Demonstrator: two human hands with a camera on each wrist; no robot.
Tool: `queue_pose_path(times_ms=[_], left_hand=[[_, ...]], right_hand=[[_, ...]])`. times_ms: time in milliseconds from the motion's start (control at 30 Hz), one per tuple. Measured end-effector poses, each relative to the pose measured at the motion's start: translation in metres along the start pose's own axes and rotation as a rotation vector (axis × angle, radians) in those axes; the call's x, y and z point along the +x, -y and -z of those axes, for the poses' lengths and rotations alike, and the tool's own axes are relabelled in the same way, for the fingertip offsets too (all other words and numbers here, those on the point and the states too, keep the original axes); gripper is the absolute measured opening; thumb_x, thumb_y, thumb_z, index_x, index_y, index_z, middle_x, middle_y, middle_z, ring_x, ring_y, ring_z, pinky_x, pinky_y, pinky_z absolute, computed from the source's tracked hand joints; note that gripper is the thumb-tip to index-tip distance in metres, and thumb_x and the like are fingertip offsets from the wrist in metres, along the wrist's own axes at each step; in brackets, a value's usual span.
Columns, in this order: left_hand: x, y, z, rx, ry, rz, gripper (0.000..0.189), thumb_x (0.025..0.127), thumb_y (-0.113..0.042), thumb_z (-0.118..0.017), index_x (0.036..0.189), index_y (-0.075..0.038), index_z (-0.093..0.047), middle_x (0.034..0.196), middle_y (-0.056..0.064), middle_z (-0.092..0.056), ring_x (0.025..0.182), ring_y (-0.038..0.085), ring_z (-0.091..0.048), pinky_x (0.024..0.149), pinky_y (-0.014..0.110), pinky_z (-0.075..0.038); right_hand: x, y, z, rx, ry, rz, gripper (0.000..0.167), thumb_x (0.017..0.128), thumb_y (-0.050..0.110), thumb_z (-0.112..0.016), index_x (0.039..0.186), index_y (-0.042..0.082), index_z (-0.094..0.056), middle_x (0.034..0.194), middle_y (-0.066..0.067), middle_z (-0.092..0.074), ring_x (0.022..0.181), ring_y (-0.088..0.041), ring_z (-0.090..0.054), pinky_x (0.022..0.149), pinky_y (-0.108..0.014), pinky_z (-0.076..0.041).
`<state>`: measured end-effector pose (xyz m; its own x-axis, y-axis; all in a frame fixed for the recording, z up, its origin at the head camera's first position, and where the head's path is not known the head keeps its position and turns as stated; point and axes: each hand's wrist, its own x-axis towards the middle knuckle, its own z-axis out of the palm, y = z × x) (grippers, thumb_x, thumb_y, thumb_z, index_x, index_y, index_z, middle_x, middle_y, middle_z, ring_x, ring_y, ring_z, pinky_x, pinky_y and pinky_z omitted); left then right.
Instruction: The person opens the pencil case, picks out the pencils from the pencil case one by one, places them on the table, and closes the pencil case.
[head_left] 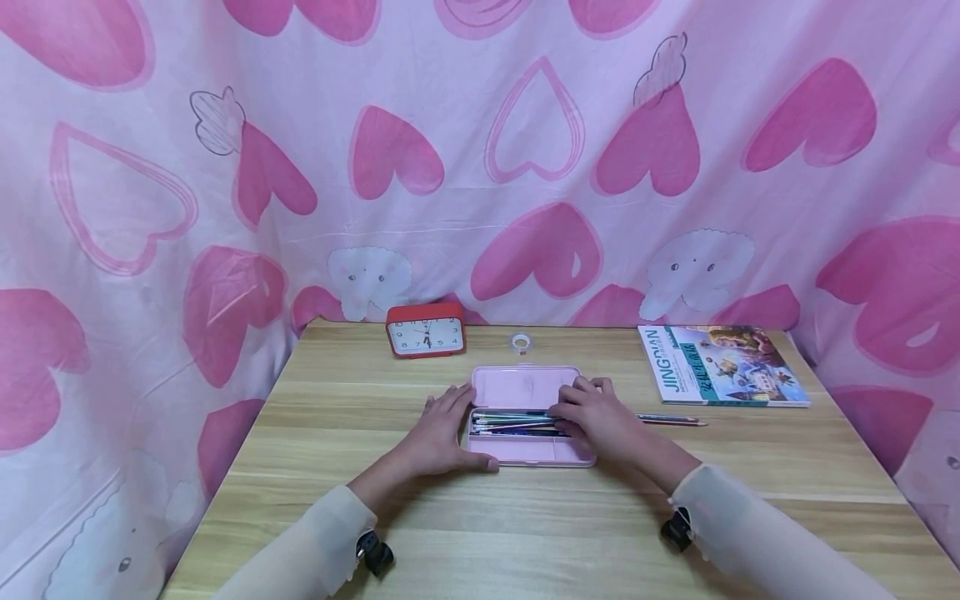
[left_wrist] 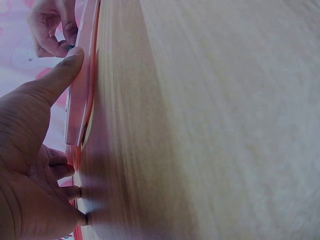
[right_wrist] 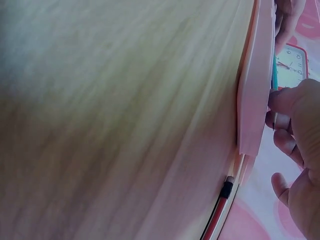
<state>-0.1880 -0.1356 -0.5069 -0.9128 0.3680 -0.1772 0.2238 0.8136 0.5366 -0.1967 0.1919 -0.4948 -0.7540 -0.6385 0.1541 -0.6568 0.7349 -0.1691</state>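
Observation:
A pink pencil case (head_left: 523, 451) lies with its lid (head_left: 517, 387) folded back on the wooden table. Several pencils (head_left: 504, 423) fill its long compartment. At the case's left end is my left hand (head_left: 437, 435), its thumb along the front rim and its fingers spread toward the lid. My right hand (head_left: 600, 417) is over the right end, pinching a teal pencil (right_wrist: 275, 72) between thumb and fingers. Beyond the case's right end, pencils (head_left: 671, 420) lie on the table; a red one (right_wrist: 216, 218) with a black band shows in the right wrist view.
A red alarm clock (head_left: 426, 332) stands at the back left of the table (head_left: 487, 533). To its right lies a small roll of tape (head_left: 521, 342). A magazine (head_left: 723, 367) is at the back right. Behind the table hangs a pink heart-patterned curtain (head_left: 465, 225).

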Motion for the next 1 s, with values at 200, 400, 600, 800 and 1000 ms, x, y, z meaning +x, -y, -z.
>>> queue_pose_path(times_ms=[200, 400, 600, 800, 1000], left_hand=[[0.0, -0.001, 0.0, 0.001, 0.004, 0.004, 0.135, 0.073, -0.076, -0.091, 0.177, -0.018, -0.027, 0.185, 0.005, -0.025, 0.175, 0.033, -0.013, 0.142, 0.062, -0.006], [0.0, -0.001, 0.001, -0.001, 0.009, 0.006, 0.135, 0.074, -0.076, -0.091, 0.177, -0.017, -0.027, 0.185, 0.005, -0.025, 0.175, 0.033, -0.014, 0.142, 0.062, -0.006], [0.0, -0.001, 0.001, -0.003, 0.01, 0.005, 0.135, 0.073, -0.075, -0.091, 0.177, -0.018, -0.027, 0.185, 0.004, -0.025, 0.175, 0.033, -0.013, 0.142, 0.062, -0.006], [-0.001, -0.001, 0.001, -0.004, 0.005, 0.003, 0.135, 0.073, -0.075, -0.092, 0.177, -0.018, -0.027, 0.185, 0.005, -0.025, 0.175, 0.033, -0.013, 0.142, 0.062, -0.006], [-0.001, -0.001, 0.001, -0.011, 0.002, 0.0, 0.135, 0.073, -0.074, -0.092, 0.177, -0.017, -0.027, 0.185, 0.005, -0.025, 0.175, 0.034, -0.013, 0.142, 0.063, -0.006]], right_hand=[[0.004, 0.005, -0.001, 0.024, -0.009, -0.002, 0.025, 0.101, 0.025, -0.083, 0.125, 0.024, -0.081, 0.113, 0.008, -0.067, 0.112, -0.017, -0.052, 0.113, -0.063, -0.046], [0.01, 0.009, -0.002, 0.012, -0.037, 0.016, 0.02, 0.099, 0.024, -0.084, 0.119, 0.021, -0.082, 0.11, 0.006, -0.068, 0.107, -0.017, -0.053, 0.109, -0.064, -0.05], [0.01, 0.008, 0.0, 0.051, -0.044, -0.011, 0.018, 0.099, 0.021, -0.085, 0.117, 0.022, -0.084, 0.108, 0.007, -0.065, 0.109, -0.017, -0.052, 0.11, -0.063, -0.048], [0.006, 0.004, 0.001, 0.069, -0.056, -0.021, 0.018, 0.1, 0.019, -0.083, 0.118, 0.023, -0.084, 0.106, 0.01, -0.064, 0.108, -0.016, -0.051, 0.11, -0.062, -0.047], [0.0, 0.0, 0.009, 0.093, -0.083, -0.069, 0.018, 0.099, 0.02, -0.084, 0.117, 0.025, -0.083, 0.106, 0.013, -0.067, 0.108, -0.014, -0.051, 0.109, -0.062, -0.045]])
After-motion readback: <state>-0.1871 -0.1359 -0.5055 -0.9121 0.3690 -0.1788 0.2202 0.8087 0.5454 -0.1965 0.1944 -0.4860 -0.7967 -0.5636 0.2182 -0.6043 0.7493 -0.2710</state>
